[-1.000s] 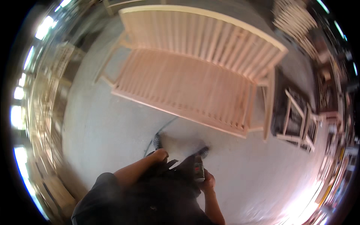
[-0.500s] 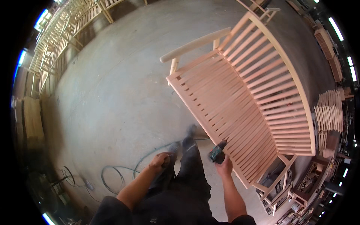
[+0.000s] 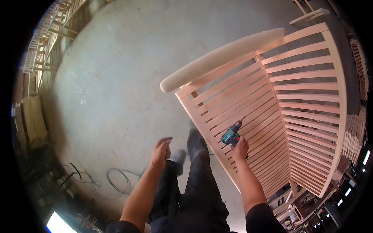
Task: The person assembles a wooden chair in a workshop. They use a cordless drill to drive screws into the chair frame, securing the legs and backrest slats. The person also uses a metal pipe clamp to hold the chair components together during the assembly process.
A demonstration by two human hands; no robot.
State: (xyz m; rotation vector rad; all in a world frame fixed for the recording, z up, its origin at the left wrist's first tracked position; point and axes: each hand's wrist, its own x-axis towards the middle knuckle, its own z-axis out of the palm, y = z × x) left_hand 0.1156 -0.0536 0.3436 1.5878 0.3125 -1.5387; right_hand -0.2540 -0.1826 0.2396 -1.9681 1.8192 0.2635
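One green drill (image 3: 230,136) projects forward from the right grip (image 3: 240,148).

Your left hand (image 3: 161,152) is blurred, and whether its curled fingers enclose anything small cannot be determined. Your right hand (image 3: 241,149) covers most of the grip of the cordless drill (image 3: 232,134); the position of your finger at the trigger cannot be confirmed. Your right forearm (image 3: 250,184) hides part of the slatted bench (image 3: 248,97). Your left forearm (image 3: 140,198) and leg interrupt the cable (image 3: 116,180), so its full run cannot be traced. Your left foot (image 3: 178,159) is blurred. The stacked wooden furniture (image 3: 54,31) is cut off at the upper edge.
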